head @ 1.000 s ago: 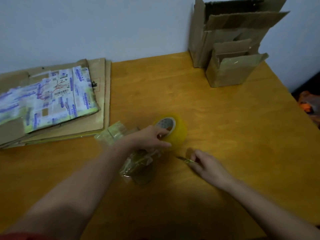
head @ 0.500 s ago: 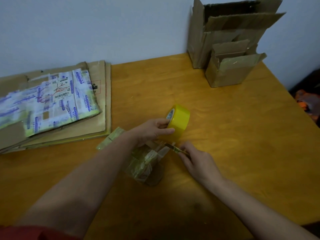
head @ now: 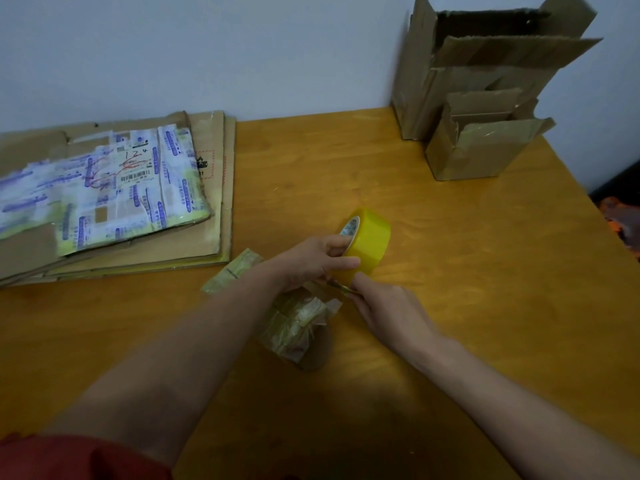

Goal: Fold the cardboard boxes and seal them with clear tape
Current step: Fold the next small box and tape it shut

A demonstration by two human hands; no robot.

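Observation:
My left hand (head: 318, 259) grips a yellowish roll of clear tape (head: 372, 239), held on edge just above the wooden table (head: 467, 271), with fingers in its core. My right hand (head: 384, 306) pinches a small thin tool (head: 341, 287) right under the roll, at its lower edge. A stack of flattened cardboard boxes (head: 207, 188) lies at the back left, the top one covered in printed shipping tape (head: 104, 188). Two upright folded boxes stand at the back right: a tall one (head: 485, 67) and a smaller one (head: 481, 147) in front of it.
A crumpled wad of used tape and cardboard scraps (head: 298, 323) lies under my left wrist, with another strip (head: 235, 271) beside the flat stack. The table's right edge drops off near an orange object (head: 620, 220) on the floor. A pale wall backs the table.
My left hand has lifted the tape roll from lying flat to standing on edge. My right hand has moved up and left with the small tool to the roll's lower edge.

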